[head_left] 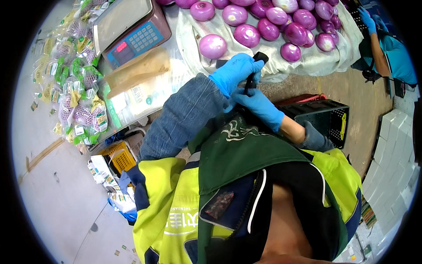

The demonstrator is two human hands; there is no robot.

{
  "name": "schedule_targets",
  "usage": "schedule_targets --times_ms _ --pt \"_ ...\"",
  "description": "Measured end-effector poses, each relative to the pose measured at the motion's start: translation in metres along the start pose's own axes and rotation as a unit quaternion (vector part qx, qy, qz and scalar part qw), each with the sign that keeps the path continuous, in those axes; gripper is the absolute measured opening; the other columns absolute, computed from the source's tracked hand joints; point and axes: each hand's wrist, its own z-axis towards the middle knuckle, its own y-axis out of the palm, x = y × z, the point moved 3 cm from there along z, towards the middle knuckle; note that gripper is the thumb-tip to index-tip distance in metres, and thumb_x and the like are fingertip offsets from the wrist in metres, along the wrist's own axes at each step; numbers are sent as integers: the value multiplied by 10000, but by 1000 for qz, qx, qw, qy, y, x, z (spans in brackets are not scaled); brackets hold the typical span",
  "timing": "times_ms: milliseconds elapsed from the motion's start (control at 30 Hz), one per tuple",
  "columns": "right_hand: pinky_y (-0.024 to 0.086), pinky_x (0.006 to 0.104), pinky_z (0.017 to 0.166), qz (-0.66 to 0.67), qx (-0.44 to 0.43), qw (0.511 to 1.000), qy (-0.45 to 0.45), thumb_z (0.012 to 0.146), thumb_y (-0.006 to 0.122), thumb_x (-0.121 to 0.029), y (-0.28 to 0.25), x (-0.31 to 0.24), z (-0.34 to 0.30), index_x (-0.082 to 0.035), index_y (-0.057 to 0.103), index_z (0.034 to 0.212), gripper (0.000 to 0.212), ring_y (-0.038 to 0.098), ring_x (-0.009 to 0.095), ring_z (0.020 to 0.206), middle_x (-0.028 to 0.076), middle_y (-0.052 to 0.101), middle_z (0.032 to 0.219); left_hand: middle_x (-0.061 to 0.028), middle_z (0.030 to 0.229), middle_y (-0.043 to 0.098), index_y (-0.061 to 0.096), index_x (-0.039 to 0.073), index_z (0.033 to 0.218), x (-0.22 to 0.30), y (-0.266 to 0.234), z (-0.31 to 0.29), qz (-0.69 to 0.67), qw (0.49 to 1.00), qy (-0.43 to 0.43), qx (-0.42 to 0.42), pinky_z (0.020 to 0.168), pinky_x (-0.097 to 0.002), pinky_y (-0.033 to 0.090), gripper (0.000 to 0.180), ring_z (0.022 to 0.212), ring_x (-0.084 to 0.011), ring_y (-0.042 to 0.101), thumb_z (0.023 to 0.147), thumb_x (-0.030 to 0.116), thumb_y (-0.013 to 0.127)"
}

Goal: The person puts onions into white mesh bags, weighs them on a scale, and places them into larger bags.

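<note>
Head view: black tool (254, 75) upright between both gloved hands.

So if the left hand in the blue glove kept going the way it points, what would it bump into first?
Probably the black tool already at the left hand's fingertips. Past that, likely the white cloth under the purple onions, though depth is unclear.

Green-labelled net bags (77, 94) piled left, scale's red display (121, 46)

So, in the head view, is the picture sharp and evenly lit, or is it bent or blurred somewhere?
Head view: strong fisheye bending, with a black rim around the circle; the scale and floor edges curve near it. The light is soft and even, with no hard shadows. The red onions show small glare spots. The left hand and right hand look reasonably sharp.
</note>
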Motion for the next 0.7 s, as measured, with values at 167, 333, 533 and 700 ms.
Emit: schedule_targets --times_ms 167,333,533,700 --pt "458 219 849 -10 22 1000 5 961 585 -162 -13 19 -46 23 682 1112 258 592 73 934 50 694 1048 10 729 474 539 66 887 -30 -16 0 -304 949 -45 63 659 -256 433 167 681 -130 489 987 198 518" --pt "446 209 843 24 71 996 -41 972 587 -180 -18 30 -58 -1 661 1185 288 549 51 933 10 664 1066 6 747 491 524 59 902 -34 -22 14 -351 927 -62 114 635 -234 405 132 695 -118 492 975 168 534" --pt "453 282 968 109 186 972 -96 971 559 -135 -94 29 -102 15 599 1260 328 592 150 1069 73 644 1175 -41 695 638 669 20 792 7 70 61 134 984 -24 -118 634 -276 441 349 662 -129 571 957 297 536" --pt "480 308 945 129 155 979 37 914 631 -107 -97 73 -168 -3 542 1309 418 604 159 1037 99 639 1163 -142 776 665 681 42 858 -26 162 47 400 866 87 -287 710 -403 489 316 716 -339 624 905 335 574"
